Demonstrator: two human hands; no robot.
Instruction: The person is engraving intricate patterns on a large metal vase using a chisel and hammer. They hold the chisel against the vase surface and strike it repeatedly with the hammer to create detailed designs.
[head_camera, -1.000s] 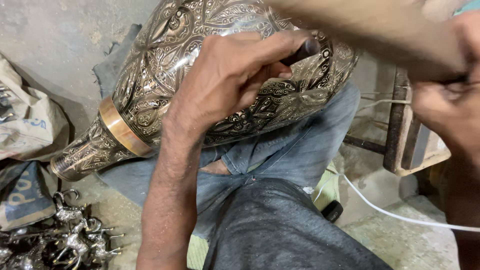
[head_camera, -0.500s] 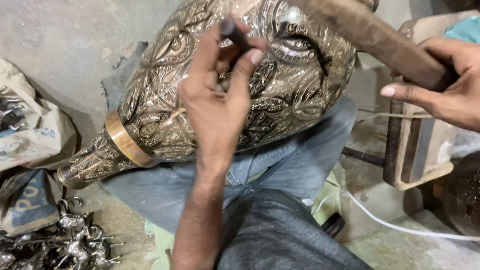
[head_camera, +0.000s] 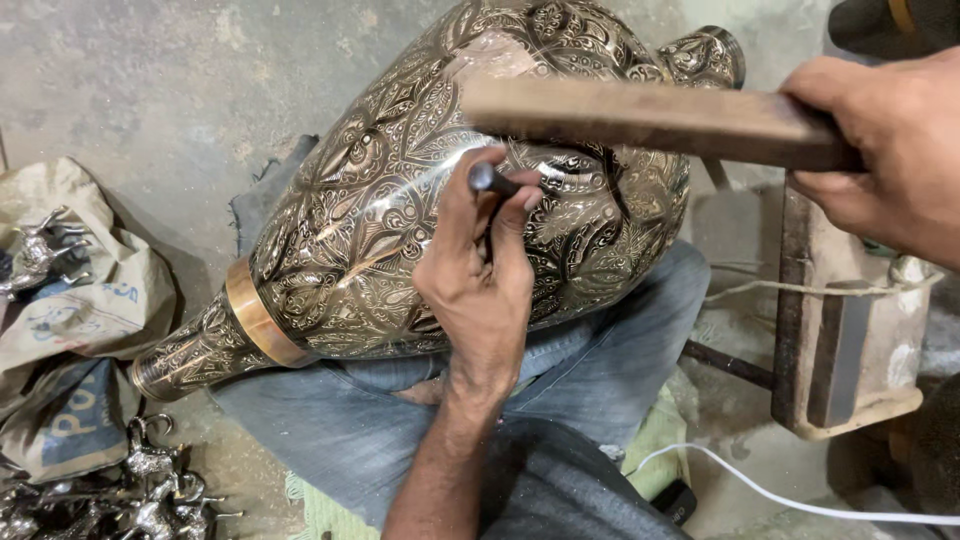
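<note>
Grey concrete floor (head_camera: 130, 90) spreading behind everything, with crumpled printed sacks (head_camera: 70, 330) lying at the left and small metal animal figures (head_camera: 150, 495) heaped beside them. Lying tilted across blue-jeaned legs (head_camera: 600, 370), a large engraved metal vase (head_camera: 440, 210), its banded neck pointing down-left toward the floor. Left hand (head_camera: 480, 275) closing its fingers around a thin dark chisel (head_camera: 490, 182), the tip pressing against the vase's patterned belly. Right hand (head_camera: 890, 150) gripping shut on a wooden mallet stick (head_camera: 650, 118), hovering just above the chisel head. White cable (head_camera: 790, 495) trailing at lower right.
</note>
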